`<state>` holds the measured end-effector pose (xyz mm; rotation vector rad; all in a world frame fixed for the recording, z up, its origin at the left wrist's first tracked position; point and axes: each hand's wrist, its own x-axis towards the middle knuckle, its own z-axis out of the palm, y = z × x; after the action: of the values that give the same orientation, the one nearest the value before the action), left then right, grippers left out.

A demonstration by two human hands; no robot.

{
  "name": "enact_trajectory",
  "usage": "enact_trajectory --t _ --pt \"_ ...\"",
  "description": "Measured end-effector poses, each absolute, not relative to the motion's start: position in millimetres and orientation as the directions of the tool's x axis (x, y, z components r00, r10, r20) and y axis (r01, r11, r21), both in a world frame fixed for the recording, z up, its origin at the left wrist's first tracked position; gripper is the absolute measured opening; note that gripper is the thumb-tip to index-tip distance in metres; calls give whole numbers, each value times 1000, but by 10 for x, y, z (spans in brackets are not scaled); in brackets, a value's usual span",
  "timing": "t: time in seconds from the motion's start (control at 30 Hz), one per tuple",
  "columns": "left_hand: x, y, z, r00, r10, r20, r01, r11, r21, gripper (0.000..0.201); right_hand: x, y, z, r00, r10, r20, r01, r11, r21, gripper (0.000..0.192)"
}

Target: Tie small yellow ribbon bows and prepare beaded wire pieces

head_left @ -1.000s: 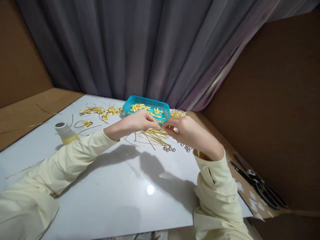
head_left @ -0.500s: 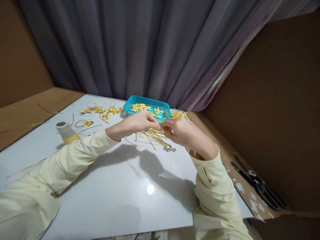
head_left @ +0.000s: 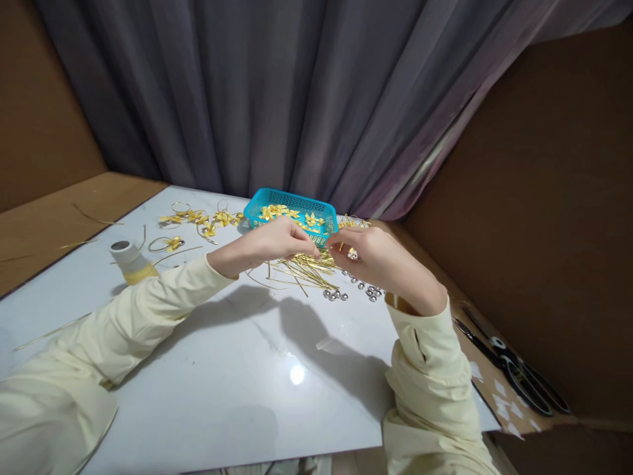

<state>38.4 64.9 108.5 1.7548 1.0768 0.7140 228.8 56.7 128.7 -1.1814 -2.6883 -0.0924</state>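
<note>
My left hand (head_left: pixel 279 239) hovers before the blue-green basket (head_left: pixel 291 198), thumb and fingers pinched; whatever lies between them is too small to make out. To its right, a small gap away, is my right hand (head_left: pixel 380 260), fingers curled with the tips close together; any small thing in them cannot be made out. Below the hands lies a bundle of thin gold wire stems (head_left: pixel 299 270). Silver beads (head_left: pixel 335 295) are scattered in front of and below the right hand. Yellow ribbon-like flowers (head_left: pixel 277 211) fill part of the basket.
Finished-looking yellow flowers with wire loops (head_left: pixel 198 218) lie left of the basket. A white-capped bottle with yellow content (head_left: pixel 131 262) stands beside my left sleeve. Black scissors (head_left: pixel 514 369) and white paper scraps (head_left: pixel 502 399) lie at the right. A grey curtain (head_left: pixel 277 92) hangs behind the white tabletop (head_left: pixel 237 396).
My right hand has moved a little right, away from my left hand, opening a gap between their fingertips. More silver beads show beneath it. My left hand has hardly moved.
</note>
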Motion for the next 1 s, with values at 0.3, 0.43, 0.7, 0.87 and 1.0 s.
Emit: enact_trajectory --t 0.3,0.43,0.7,0.87,1.0 --pt "389 640 1099 456 889 24 355 -206 912 26 2236 578 1244 -687 714 133 720 693 0 25" --pt "382 641 1098 464 886 16 396 -224 891 27 2216 587 1226 -680 722 125 729 685 6 23" --pt "390 627 1099 440 898 5 492 -245 835 18 2221 565 1241 -682 725 101 729 685 7 25" --pt "392 632 1104 442 897 -12 425 -198 883 26 2259 573 1263 -687 718 113 723 691 -1 24" --pt "372 659 1083 468 884 -5 364 -188 912 24 2283 570 1283 -694 708 131 713 701 -10 25"
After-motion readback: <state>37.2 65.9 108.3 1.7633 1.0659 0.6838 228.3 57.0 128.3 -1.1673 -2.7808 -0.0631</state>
